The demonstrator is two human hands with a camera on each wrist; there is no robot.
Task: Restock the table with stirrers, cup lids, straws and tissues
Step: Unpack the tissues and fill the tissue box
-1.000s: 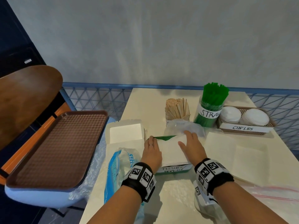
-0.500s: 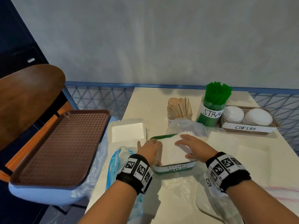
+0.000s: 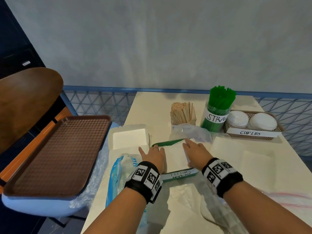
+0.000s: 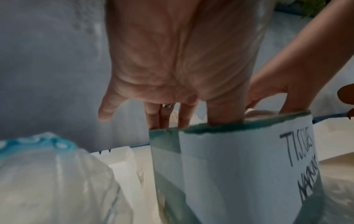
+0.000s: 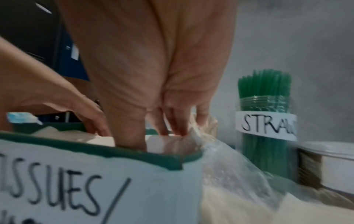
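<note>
Head cam, going L to R: brown textured plastic serving tray (image 3: 55, 154) sits off the tabletop on a pale blue seat, w/ a dark wooden chair back (image 3: 25, 105) behind it. On the cream tabletop (image 3: 148, 105) edge there's an open white cardboard box (image 3: 129, 138), and nearer the camera a clear plastic bag w/ blue print (image 3: 118, 173).

Left hand (image 3: 154, 157) lies on the left side of the white tissue stack (image 3: 175, 155), which sits inside the green tray labelled "TISSUES / NAPKINS" (image 3: 181, 174). Left wrist cam shows the fingers straight, tips dipping just behind the tray's rim, thumb spread out to the side, so that grip is loose and flat, not clamped on anything.

Right hand (image 3: 195, 152) is on the right side of the same stack, fingers pointing away. Right wrist cam is blurry, but the fingers look straight-ish, tips touching tissue and crinkled clear plastic wrap (image 5: 220, 159) at the tray's right corner. Can't really see a pinch, so that grip reads as relaxed too.

Behind the tray: wooden stirrers in a small box (image 3: 183, 114), then the clear jar of green straws marked "STRAW" (image 3: 217, 112), then the brown mesh basket labelled "CUP LIDS" (image 3: 276, 127) w/ two stacks of white lids (image 3: 262, 121). Flat white paper sheets (image 3: 243, 152) lie right of the tray, near a clear zip bag w/ red seal (image 3: 287, 198) at the front right.
</note>
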